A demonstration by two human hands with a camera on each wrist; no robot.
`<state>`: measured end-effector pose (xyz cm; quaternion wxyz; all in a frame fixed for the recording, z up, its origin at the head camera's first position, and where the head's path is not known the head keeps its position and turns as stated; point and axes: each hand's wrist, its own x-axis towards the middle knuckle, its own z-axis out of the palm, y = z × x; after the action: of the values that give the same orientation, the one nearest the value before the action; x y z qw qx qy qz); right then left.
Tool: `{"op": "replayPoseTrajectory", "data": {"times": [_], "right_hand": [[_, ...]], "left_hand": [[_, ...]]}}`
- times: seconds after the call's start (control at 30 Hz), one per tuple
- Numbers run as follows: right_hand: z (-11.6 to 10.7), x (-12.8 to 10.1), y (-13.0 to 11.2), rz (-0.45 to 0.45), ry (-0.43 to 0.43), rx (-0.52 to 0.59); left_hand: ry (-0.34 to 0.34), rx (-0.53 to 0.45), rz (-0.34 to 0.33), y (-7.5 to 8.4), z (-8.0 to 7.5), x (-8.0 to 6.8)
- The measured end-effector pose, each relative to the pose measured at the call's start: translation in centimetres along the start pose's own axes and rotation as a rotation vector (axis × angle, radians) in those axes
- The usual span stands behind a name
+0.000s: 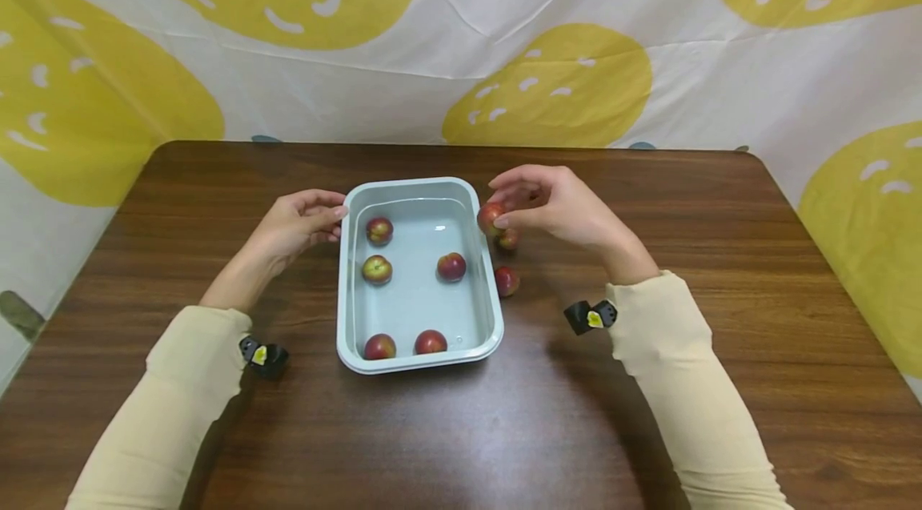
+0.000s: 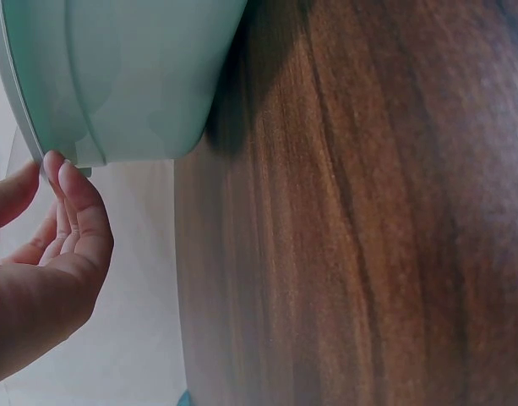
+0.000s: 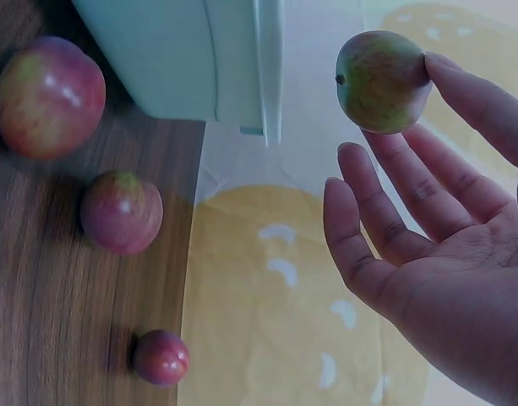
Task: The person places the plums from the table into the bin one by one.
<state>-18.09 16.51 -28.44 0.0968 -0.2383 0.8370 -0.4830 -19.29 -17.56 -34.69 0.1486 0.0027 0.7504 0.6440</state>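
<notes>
A light blue-green plastic tub (image 1: 409, 298) stands on the table with several red and yellow-green plums inside, such as one plum (image 1: 451, 267) near its right wall. My left hand (image 1: 298, 226) pinches the tub's left rim between thumb and fingertips, seen closely in the left wrist view. Over the right rim, my right hand (image 1: 565, 207) holds a plum (image 3: 384, 82) between thumb and fingers, with the other fingers loosely spread. On the table beside the tub lie three more plums in the right wrist view: a large one (image 3: 50, 97), a middle one (image 3: 122, 213) and a farther one (image 3: 161, 357).
The brown wooden table (image 1: 756, 318) extends to both sides and in front of the tub. A white cloth with yellow fruit shapes (image 1: 547, 86) hangs behind the table's back edge. Black wrist cameras sit at the left cuff (image 1: 263, 356) and right cuff (image 1: 591, 317).
</notes>
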Motion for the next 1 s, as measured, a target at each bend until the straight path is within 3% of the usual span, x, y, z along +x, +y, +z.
{"op": "replayPoseTrajectory", "data": {"times": [0.23,0.33,0.67,0.77,0.8,1.0], "right_hand": [[1.2,0.1,-0.7,0.063,-0.039,0.081],[1.6,0.2,-0.9,0.069,-0.041,0.062],[3.1,0.4,-1.2,-0.013,-0.06,-0.043],[3.5,0.4,-1.2,-0.044,-0.068,-0.036],[3.5,0.5,-1.2,-0.056,-0.07,-0.031],[3.5,0.6,-1.0,-0.082,-0.1,0.041]], "left_hand": [[0.002,-0.005,-0.001,0.1,0.0,0.0],[0.001,-0.006,-0.001,0.1,0.0,-0.1],[0.007,-0.008,0.026,-0.2,0.0,-0.1],[0.008,-0.009,0.018,-0.1,0.1,0.0],[0.008,-0.018,0.027,-0.9,-0.2,0.6],[0.005,-0.009,0.014,-0.8,-0.2,0.5]]}}
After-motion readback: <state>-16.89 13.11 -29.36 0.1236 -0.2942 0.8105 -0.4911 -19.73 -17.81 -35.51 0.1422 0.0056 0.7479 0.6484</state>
